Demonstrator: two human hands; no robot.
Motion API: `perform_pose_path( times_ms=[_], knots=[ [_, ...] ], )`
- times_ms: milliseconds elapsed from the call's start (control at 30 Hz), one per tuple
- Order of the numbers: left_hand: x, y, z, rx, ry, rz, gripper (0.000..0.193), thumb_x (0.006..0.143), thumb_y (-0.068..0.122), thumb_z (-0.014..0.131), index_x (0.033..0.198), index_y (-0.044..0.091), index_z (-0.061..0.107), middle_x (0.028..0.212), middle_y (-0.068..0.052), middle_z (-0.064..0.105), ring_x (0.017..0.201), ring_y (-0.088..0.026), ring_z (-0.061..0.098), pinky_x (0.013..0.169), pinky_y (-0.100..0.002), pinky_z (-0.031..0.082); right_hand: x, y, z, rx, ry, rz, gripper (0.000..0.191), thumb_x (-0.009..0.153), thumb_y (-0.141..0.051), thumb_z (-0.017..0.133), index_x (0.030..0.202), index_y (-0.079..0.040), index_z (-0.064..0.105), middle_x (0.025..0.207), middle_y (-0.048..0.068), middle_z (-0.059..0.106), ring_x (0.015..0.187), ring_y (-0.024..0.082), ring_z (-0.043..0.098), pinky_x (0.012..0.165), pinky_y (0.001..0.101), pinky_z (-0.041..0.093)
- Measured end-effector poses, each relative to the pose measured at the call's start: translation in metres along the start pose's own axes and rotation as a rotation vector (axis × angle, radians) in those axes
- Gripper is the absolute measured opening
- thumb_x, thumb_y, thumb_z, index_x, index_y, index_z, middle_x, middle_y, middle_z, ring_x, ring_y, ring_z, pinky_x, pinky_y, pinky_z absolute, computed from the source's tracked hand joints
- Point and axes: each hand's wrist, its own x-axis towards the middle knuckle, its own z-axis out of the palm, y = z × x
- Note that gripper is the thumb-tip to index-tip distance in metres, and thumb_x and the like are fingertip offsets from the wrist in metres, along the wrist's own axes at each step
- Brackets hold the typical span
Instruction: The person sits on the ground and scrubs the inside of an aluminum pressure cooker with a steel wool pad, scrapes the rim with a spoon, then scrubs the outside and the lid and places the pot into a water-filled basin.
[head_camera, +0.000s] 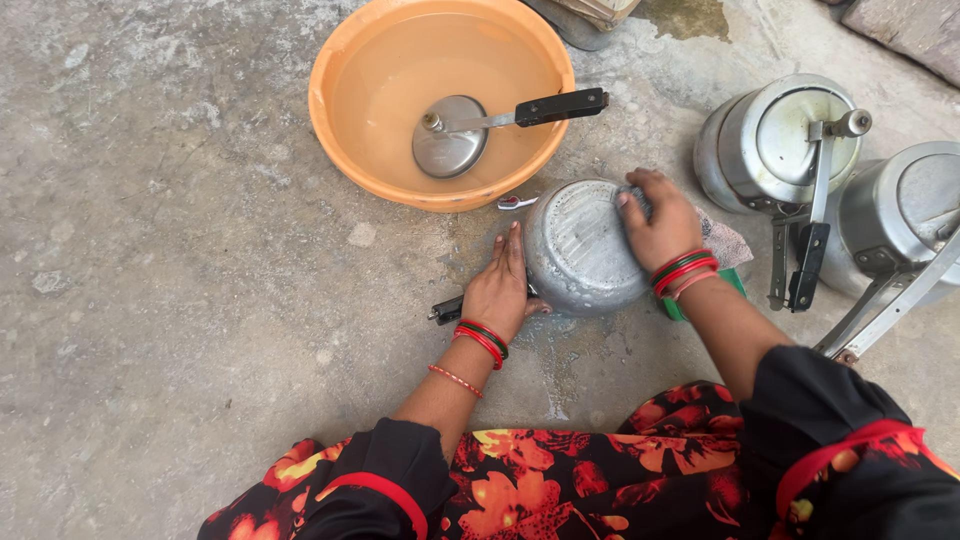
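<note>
basin (340, 130) behind overturned pot (580, 250); lid (450, 140) in basin; two cookers (780, 140) right.

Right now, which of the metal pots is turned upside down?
The pot between the left hand and right hand, its bottom facing up. The two lidded cookers at right stand upright.

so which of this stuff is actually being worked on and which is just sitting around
In use:
- upturned metal pot, steadied by the left hand
- scrubber under the right hand, pressed on the pot's base

Lying about:
- orange basin of water with a handled lid in it
- two closed pressure cookers
- green thing behind the right wrist, mostly hidden
</note>
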Motion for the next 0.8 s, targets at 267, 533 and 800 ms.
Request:
perform_pose_path(
  times_ms=[267,533,800],
  knots=[
    [0.003,-0.006,0.003,0.019,0.023,0.032,0.147,0.057,0.044,0.094,0.153,-0.006,-0.005,0.157,-0.030,0.037,0.145,-0.037,0.039,0.106,-0.038,0.047,-0.027,-0.045,0.050,0.100,-0.116,-0.490,0.036,0.093,-0.018,0.067,0.126,-0.003,0.066,0.137,0.018,0.063,0.136,0.040,0.055,0.116,0.0469,0.041],
    [0.001,-0.003,0.005,-0.002,0.012,0.005,0.146,0.059,0.042,0.094,0.157,-0.004,-0.004,0.156,-0.028,0.039,0.146,-0.035,0.040,0.107,-0.037,0.049,0.000,-0.007,0.009,0.023,0.005,-0.113,0.034,0.098,-0.019,0.066,0.128,-0.004,0.066,0.138,0.019,0.063,0.136,0.039,0.055,0.114,0.0454,0.043],
    [0.002,-0.006,0.004,-0.002,0.023,0.030,0.146,0.058,0.042,0.095,0.155,-0.004,-0.004,0.155,-0.028,0.038,0.146,-0.037,0.038,0.109,-0.037,0.046,-0.027,-0.031,0.037,0.099,-0.103,-0.370,0.040,0.094,-0.018,0.067,0.131,-0.003,0.065,0.141,0.019,0.061,0.137,0.040,0.053,0.116,0.0469,0.040]
  ],
)
